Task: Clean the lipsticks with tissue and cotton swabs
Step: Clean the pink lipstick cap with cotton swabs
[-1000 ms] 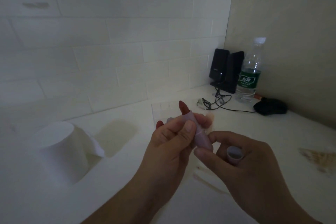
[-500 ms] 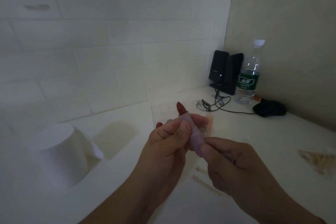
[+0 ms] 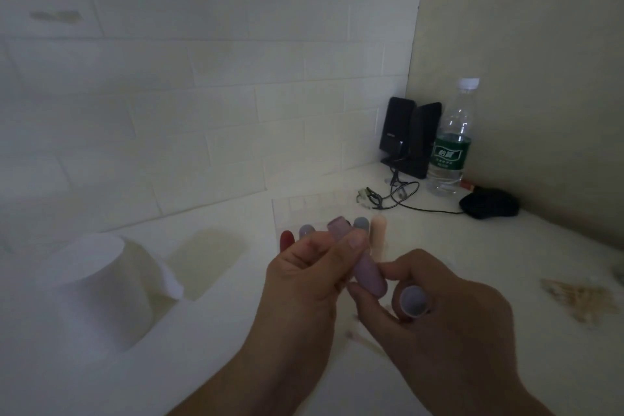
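- The left hand (image 3: 304, 284) curls its fingers round a lilac lipstick (image 3: 366, 272).
- The right hand (image 3: 449, 324) pinches the lipstick's base, gripping a cap (image 3: 414, 300).
- A tissue roll (image 3: 98, 287) stands on the counter (image 3: 506, 246).

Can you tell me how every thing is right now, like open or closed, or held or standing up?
Pale purple lipstick tube: uncapped, held by left hand.
Small round translucent cap: off, gripped in right hand.
White tissue roll: upright, one sheet hanging loose.
Clear plastic water bottle: capped, upright, little water left.
Peach lipstick: standing in clear organiser.
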Available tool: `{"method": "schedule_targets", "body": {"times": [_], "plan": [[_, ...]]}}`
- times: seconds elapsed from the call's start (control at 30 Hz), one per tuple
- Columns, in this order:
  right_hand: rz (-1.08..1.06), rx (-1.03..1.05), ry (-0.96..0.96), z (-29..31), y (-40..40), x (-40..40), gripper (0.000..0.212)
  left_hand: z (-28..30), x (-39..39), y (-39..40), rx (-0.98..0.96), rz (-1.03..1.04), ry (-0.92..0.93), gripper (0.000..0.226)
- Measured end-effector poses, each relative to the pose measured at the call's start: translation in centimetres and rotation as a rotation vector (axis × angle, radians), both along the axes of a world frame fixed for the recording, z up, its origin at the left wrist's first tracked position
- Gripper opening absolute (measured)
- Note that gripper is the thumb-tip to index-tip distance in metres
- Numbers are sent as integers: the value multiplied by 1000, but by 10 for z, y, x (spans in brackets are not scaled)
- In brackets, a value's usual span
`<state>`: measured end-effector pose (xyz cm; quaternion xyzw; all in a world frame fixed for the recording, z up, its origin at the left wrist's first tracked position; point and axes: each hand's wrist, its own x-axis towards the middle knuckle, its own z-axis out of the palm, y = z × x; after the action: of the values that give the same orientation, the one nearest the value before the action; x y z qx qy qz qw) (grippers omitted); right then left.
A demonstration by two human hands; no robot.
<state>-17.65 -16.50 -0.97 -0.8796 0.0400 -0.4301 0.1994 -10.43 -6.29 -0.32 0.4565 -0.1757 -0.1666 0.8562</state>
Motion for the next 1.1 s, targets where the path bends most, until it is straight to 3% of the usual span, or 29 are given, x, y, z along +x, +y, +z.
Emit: {"method": "schedule_targets", "body": {"times": [0.17, 0.27, 0.33, 0.4, 0.43, 0.53, 0.6, 0.67, 0.87, 1.1], "plan": [[-34, -65, 22, 3, 5, 1, 26, 1, -4, -1, -24, -14, 74, 20], [51, 231, 24, 2, 5, 3, 31, -4, -2, 0, 14, -18, -1, 25], [194, 471, 26, 4, 3, 3, 29, -6, -3, 0, -4, -138, -29, 46], [255, 495, 20, 8, 0, 3, 22, -4, -5, 0, -44, -201, 30, 54], [286, 474, 55, 12, -1, 2, 21, -3, -5, 0, -49, -199, 63, 48], [377, 465, 196, 14, -10, 3, 34, -1, 2, 3, 41, -87, 59, 25], [452, 638, 236, 13, -19, 7, 10, -1, 9, 7, 155, 25, 11, 27], [449, 750, 214, 9, -33, 11, 18, 0, 13, 10, 259, 90, -66, 31], [307, 549, 149, 12, -55, 13, 32, -4, 17, 10, 524, 209, -284, 39], [358, 446, 133, 13, -53, 10, 22, -8, 19, 9, 516, 201, -405, 32]]}}
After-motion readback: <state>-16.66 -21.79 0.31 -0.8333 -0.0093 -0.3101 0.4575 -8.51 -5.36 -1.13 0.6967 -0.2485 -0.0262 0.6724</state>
